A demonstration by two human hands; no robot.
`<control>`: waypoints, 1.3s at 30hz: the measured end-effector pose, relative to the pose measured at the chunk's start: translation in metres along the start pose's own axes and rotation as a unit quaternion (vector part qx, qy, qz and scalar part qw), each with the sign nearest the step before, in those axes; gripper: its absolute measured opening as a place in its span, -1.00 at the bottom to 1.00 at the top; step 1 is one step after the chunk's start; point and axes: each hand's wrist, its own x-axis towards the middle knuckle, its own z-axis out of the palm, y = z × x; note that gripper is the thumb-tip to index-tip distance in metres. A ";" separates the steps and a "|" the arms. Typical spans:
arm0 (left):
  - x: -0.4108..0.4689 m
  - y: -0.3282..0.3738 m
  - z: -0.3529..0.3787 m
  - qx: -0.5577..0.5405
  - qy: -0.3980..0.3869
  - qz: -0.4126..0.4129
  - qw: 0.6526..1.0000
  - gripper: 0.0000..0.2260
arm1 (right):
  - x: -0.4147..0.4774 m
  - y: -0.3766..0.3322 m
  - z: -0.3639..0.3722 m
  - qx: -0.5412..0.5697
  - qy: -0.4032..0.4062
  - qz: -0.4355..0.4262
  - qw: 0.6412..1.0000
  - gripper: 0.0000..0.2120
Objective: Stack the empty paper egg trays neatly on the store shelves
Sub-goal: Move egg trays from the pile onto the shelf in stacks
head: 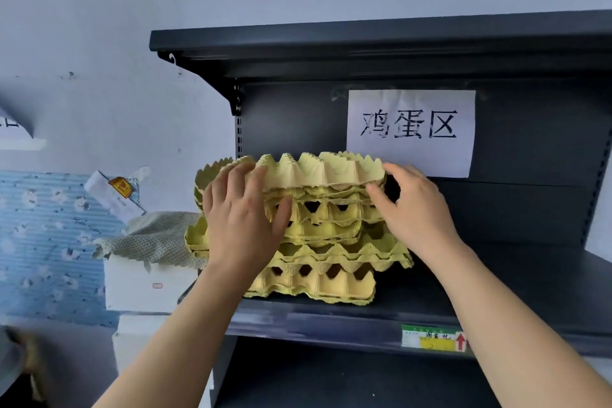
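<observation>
Because the stack on the shelf sits crooked, you clasp its top trays between both hands: left hand at nine o'clock, right hand at three, fingers over, thumbs under, probably to square them.

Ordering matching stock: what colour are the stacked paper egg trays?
Pale yellow paper egg trays, seen best in head view.

The shelf has lots of bare room to the right of the pile of egg trays and a gap above it under the top shelf, but a white box crowds its left side.
</observation>
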 end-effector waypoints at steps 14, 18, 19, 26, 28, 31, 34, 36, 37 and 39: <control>-0.129 0.187 0.059 -0.188 -0.187 0.139 0.954 -0.63 | -0.168 0.131 -0.086 -0.119 -0.029 0.115 0.986 -0.61; -0.174 0.271 0.077 -0.239 -0.240 0.150 0.929 -0.68 | -0.218 0.194 -0.135 -0.171 -0.026 0.164 0.971 -0.70; -0.186 0.294 0.081 -0.249 -0.254 0.153 0.922 -0.66 | -0.230 0.210 -0.149 -0.180 -0.031 0.177 0.967 -0.72; -0.271 0.457 0.109 -0.303 -0.336 0.175 0.874 -0.59 | -0.315 0.331 -0.242 -0.224 -0.068 0.252 0.939 -0.63; -0.294 0.499 0.119 -0.310 -0.365 0.180 0.859 -0.59 | -0.338 0.365 -0.263 -0.228 -0.086 0.279 0.929 -0.62; -0.324 0.554 0.138 -0.313 -0.411 0.184 0.837 -0.66 | -0.363 0.410 -0.292 -0.232 -0.097 0.319 0.914 -0.62; -0.346 0.603 0.162 -0.303 -0.438 0.195 0.824 -0.72 | -0.379 0.455 -0.313 -0.227 -0.094 0.353 0.903 -0.63; -0.359 0.633 0.183 -0.297 -0.455 0.201 0.815 -0.74 | -0.385 0.487 -0.323 -0.230 -0.100 0.370 0.894 -0.64; -0.366 0.647 0.194 -0.296 -0.462 0.202 0.811 -0.73 | -0.388 0.504 -0.326 -0.232 -0.105 0.379 0.890 -0.65; -0.378 0.674 0.219 -0.288 -0.481 0.195 0.804 -0.71 | -0.391 0.541 -0.333 -0.237 -0.111 0.399 0.879 -0.65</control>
